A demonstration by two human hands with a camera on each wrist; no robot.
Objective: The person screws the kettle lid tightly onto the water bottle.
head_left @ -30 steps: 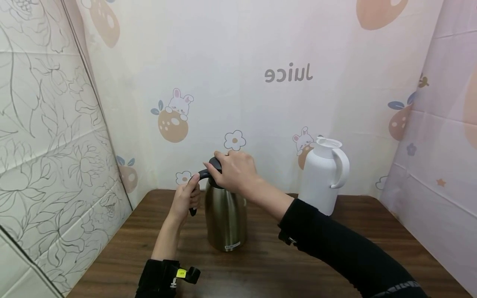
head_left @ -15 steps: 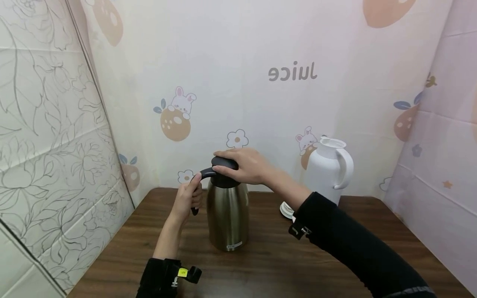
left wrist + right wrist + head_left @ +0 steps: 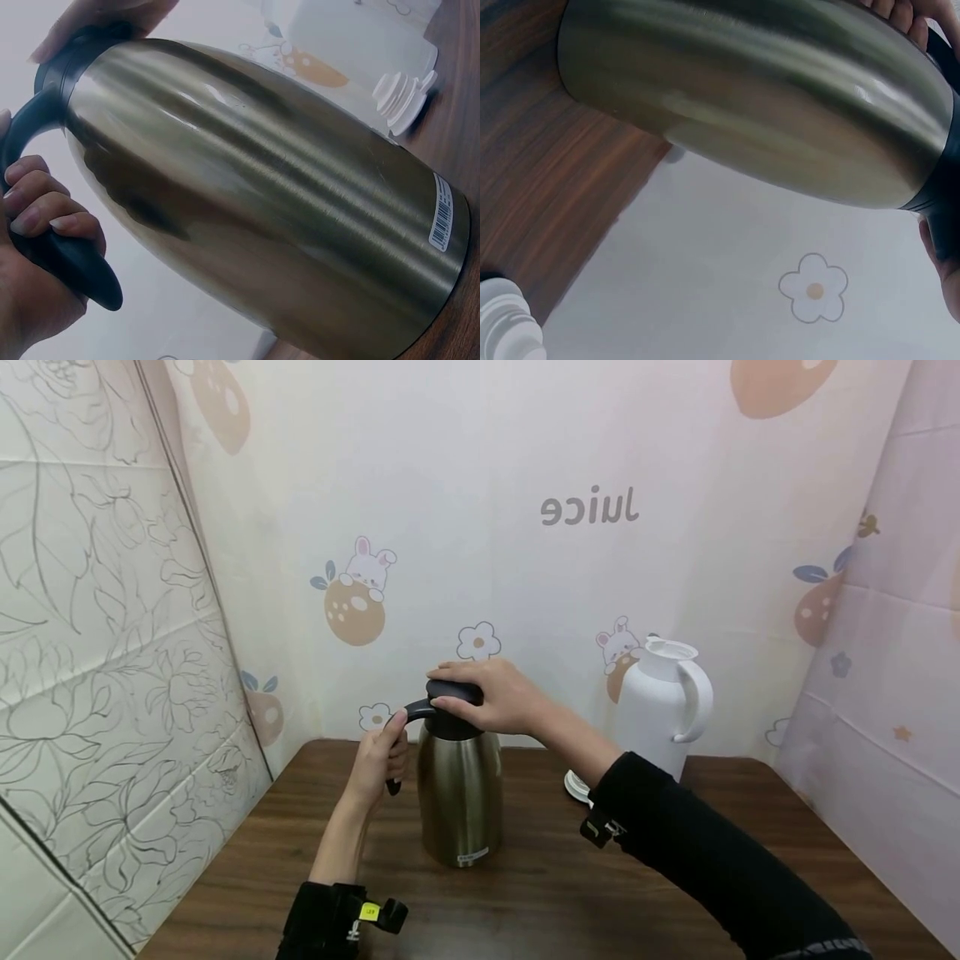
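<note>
A brushed gold-metal thermos jug [image 3: 461,802] stands upright on the wooden table, its black collar and handle at the top. My left hand [image 3: 375,764] grips the black handle [image 3: 79,270], with its fingers curled round it in the left wrist view. On top of the jug, my right hand [image 3: 501,696] holds the black lid [image 3: 453,691] from its right side, thumb in front and fingers behind. Part of the lid is hidden under that hand. In the right wrist view only a little of the hand shows at the right edge, beside the jug's neck.
A white jug [image 3: 651,714] with its handle to the right stands at the back right, partly behind my right forearm. Beside its base lies a white stopper [image 3: 401,101] on the brown wooden table [image 3: 525,902]. A printed curtain [image 3: 465,568] hangs behind the table.
My right hand has turned on the lid, its wrist and forearm shifting right, so more of the lid and the white stopper show. The left hand keeps its hold on the handle.
</note>
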